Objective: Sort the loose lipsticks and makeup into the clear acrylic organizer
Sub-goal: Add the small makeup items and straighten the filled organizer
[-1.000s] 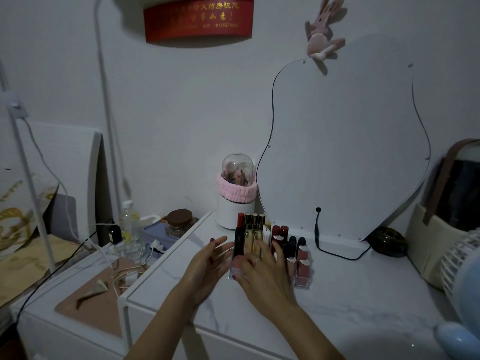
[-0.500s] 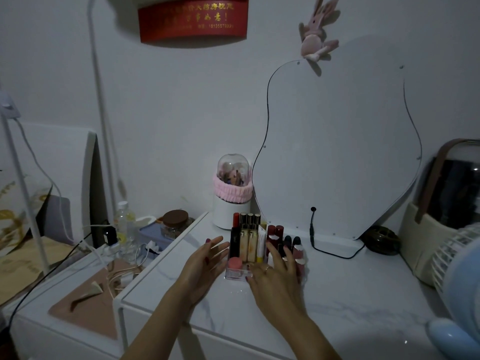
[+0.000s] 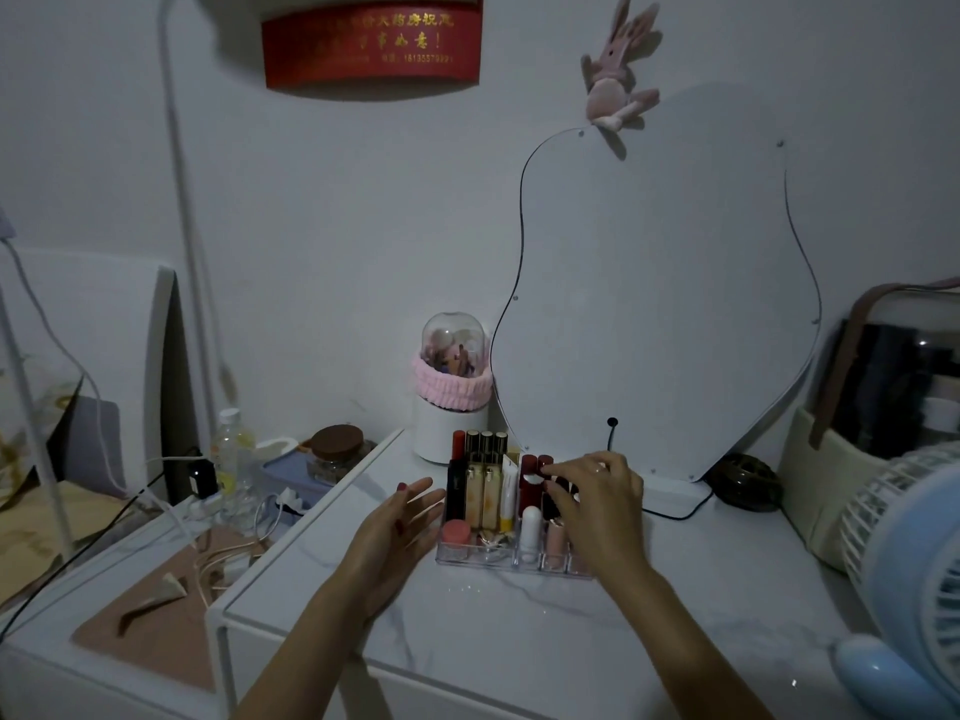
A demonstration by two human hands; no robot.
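The clear acrylic organizer (image 3: 483,558) stands on the white marbled tabletop (image 3: 519,641) before the mirror. It holds tall gold-capped bottles (image 3: 485,480), red lipsticks (image 3: 530,480), a white stick (image 3: 530,527), a pink pot (image 3: 457,532) and a pink lipstick (image 3: 555,543). My left hand (image 3: 395,532) is open, palm toward the organizer's left wall, just beside it. My right hand (image 3: 602,517) hovers over the organizer's right half with bent fingers. Its fingertips touch the tops of the red lipsticks. It hides the right compartments.
A curvy mirror (image 3: 675,304) and a domed brush holder with a pink band (image 3: 452,397) stand behind. A black cable (image 3: 675,511), a dark round object (image 3: 748,483), a beige case (image 3: 831,485) and a blue fan (image 3: 909,563) sit right. A lower side table (image 3: 130,641) with cords lies left.
My right hand lifted off the organizer's front and moved back and right onto the lipstick tops. The front compartments now show. My left hand stayed beside the left wall.
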